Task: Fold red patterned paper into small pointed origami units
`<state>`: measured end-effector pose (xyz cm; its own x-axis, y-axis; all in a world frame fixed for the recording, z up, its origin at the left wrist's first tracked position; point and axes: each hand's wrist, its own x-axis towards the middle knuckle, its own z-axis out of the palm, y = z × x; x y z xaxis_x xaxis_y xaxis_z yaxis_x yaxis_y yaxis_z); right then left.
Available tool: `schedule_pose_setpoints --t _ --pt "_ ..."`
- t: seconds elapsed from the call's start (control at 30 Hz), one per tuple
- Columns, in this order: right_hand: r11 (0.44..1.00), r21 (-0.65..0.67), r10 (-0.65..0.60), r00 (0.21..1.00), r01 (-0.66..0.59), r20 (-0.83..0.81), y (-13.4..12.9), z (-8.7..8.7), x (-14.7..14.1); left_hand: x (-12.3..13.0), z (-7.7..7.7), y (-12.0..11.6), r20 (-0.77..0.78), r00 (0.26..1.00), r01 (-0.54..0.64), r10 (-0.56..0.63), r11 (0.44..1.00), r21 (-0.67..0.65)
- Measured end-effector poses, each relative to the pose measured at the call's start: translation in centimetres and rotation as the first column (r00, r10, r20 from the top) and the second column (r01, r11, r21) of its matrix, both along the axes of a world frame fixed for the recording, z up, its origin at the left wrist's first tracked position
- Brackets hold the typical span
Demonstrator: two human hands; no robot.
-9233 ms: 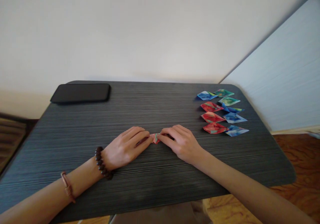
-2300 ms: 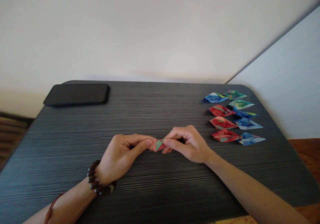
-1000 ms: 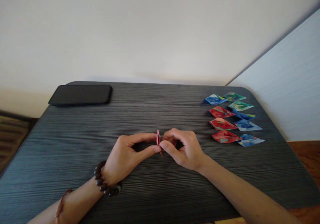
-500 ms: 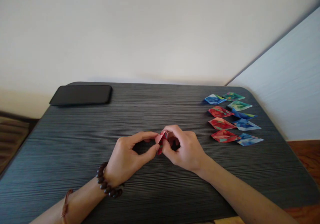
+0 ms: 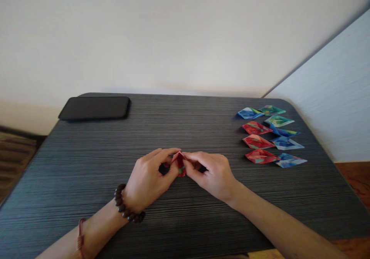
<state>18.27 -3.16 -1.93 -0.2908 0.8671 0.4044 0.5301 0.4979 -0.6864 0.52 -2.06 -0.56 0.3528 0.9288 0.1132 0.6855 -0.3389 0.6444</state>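
A small folded piece of red patterned paper [image 5: 180, 167] is held between my two hands over the middle of the table. My left hand [image 5: 154, 172] pinches its left side between thumb and fingers. On the right side, my right hand [image 5: 211, 172] grips the same paper with thumb and forefinger. A dark inner fold and a bit of green show between the fingertips; the fingers cover the edges. Beyond my right hand lie several folded paper pieces, the nearest being a red one [image 5: 261, 156] and a blue one [image 5: 290, 160].
A black phone-like slab [image 5: 95, 108] lies at the table's far left corner. More folded papers, such as a green one [image 5: 279, 121], lie in rows at the far right of the dark table [image 5: 173, 124]. A pale wall [image 5: 185, 39] rises behind it.
The red paper has shifted slightly left and turned, so its dark inside fold now faces me. Both hands have closed in on it evenly from each side.
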Motion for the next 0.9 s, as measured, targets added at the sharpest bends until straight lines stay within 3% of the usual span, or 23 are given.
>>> schedule_pose_setpoints --t 0.13,0.23,0.43,0.57,0.77,0.9 --pt "0.995 -0.099 -0.015 0.999 0.02 0.052 0.07 0.15 -0.1 0.04 0.23 -0.02 -0.001 1.0 0.02 -0.02 0.998 -0.06" --pt "0.982 -0.185 -0.025 0.999 0.033 0.043 0.04 0.1 -0.18 0.02 0.06 -0.11 -0.004 1.0 0.008 -0.007 1.0 0.008" --pt "0.97 -0.233 -0.082 0.996 0.072 -0.034 -0.05 0.06 -0.2 -0.18 -0.01 -0.32 -0.092 0.996 0.03 -0.012 0.98 0.196" --pt "0.979 -0.174 -0.113 0.993 0.105 -0.041 -0.03 0.38 -0.15 -0.28 0.23 -0.38 -0.116 0.993 0.025 0.006 0.965 0.262" --pt "1.0 -0.013 -0.027 1.0 0.027 0.007 -0.02 0.13 0.03 -0.29 0.29 -0.02 -0.138 0.99 0.039 -0.028 0.996 0.075" --pt "1.0 0.021 -0.016 0.999 0.016 0.034 0.01 0.08 0.06 -0.29 0.29 0.06 -0.15 0.989 0.008 -0.001 0.999 0.046"
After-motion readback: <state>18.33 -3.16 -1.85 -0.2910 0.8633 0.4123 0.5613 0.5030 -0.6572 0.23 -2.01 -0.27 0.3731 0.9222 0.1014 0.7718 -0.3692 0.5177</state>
